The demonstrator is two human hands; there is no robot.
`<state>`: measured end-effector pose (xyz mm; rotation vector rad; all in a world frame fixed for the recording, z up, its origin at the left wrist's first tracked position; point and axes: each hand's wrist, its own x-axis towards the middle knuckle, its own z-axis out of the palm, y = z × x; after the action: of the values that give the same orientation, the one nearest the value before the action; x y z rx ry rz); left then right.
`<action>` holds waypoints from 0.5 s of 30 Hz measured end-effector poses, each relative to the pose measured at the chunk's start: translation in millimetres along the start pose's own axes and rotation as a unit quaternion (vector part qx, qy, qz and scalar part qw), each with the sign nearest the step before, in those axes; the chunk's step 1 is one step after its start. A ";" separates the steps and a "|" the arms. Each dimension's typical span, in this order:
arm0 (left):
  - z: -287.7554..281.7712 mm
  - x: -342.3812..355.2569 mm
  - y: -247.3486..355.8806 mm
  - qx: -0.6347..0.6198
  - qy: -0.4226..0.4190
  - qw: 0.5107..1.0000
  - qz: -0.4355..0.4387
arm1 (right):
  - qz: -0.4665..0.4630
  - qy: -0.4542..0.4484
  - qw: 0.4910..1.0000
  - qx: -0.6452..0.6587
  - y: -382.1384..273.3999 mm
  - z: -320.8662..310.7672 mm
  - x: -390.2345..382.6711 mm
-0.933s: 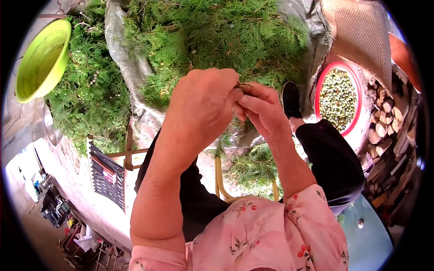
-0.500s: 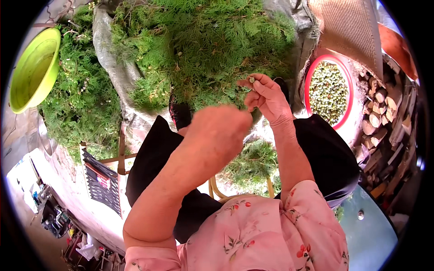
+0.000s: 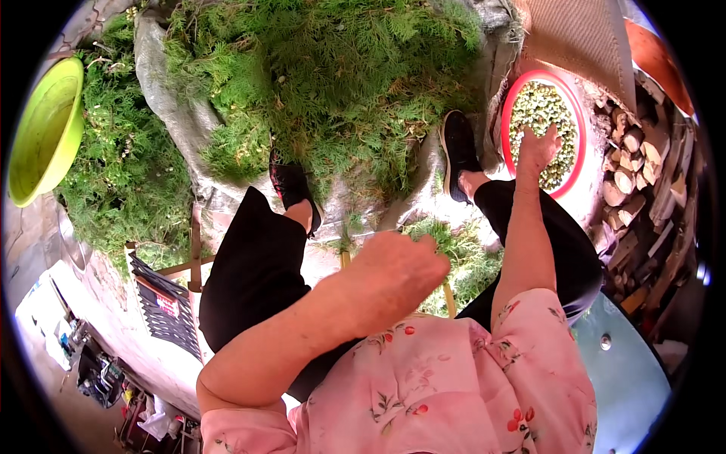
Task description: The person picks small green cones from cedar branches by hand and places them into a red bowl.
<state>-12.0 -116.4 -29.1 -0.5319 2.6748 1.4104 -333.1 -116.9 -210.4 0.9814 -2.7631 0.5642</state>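
My right hand [image 3: 538, 150] reaches over a round, red-rimmed basin [image 3: 508, 113] filled with small green cones [image 3: 541, 102]. Its fingers look spread at the cones, and I see nothing held in them. Closed in a fist, my left hand [image 3: 401, 265] hovers in front of my body above my lap; what it grips, if anything, is hidden on its far side. A large heap of feathery green conifer branches [image 3: 340, 83] lies on a grey plastic sheet [image 3: 170, 87] beyond my feet.
A lime-green tub [image 3: 45, 136] stands at the far left beside more branches. Stacked firewood [image 3: 628, 166] and woven sacking [image 3: 578, 49] are at the right. A dark slatted crate-like object [image 3: 162, 299] leans at the left, and a glass-topped surface [image 3: 620, 371] is at my lower right.
My right hand has moved right from above the branches to the basin; the small cone it pinched no longer shows between its fingers. My left fist has come nearer my body.
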 end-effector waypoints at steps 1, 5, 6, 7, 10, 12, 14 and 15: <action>2.4 1.2 3.4 -0.011 -0.018 1.000 0.009 | -0.003 0.016 1.000 -0.008 1.8 4.6 -2.8; 2.1 7.7 12.7 -0.047 -0.104 0.993 0.036 | -0.221 -0.067 0.965 0.124 -21.7 54.7 -62.6; 2.5 8.8 14.5 -0.051 -0.105 0.993 0.033 | -0.236 -0.214 0.935 0.154 -31.6 67.7 -82.0; 0.4 2.3 23.4 -0.054 -0.102 0.993 0.015 | -0.198 -0.377 0.876 0.226 -54.5 72.9 -106.9; 10.3 2.5 19.6 -0.062 -0.108 0.992 0.011 | -0.286 -0.479 0.830 0.013 -53.6 86.3 -193.5; 14.2 3.0 12.8 -0.063 -0.110 0.992 0.021 | -0.377 -0.561 0.734 -0.071 -50.2 71.6 -232.6; 11.8 5.2 15.4 -0.066 -0.069 0.995 0.024 | -0.495 -0.497 0.713 -0.001 -4.8 73.0 -285.2; 13.3 3.2 15.2 -0.070 -0.068 0.995 0.019 | -0.497 -0.501 0.708 0.000 -3.9 68.0 -288.0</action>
<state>-21.3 -98.6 -25.5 -0.3817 2.5068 1.5915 -109.2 18.9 -348.4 3.1249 -2.1069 -0.2750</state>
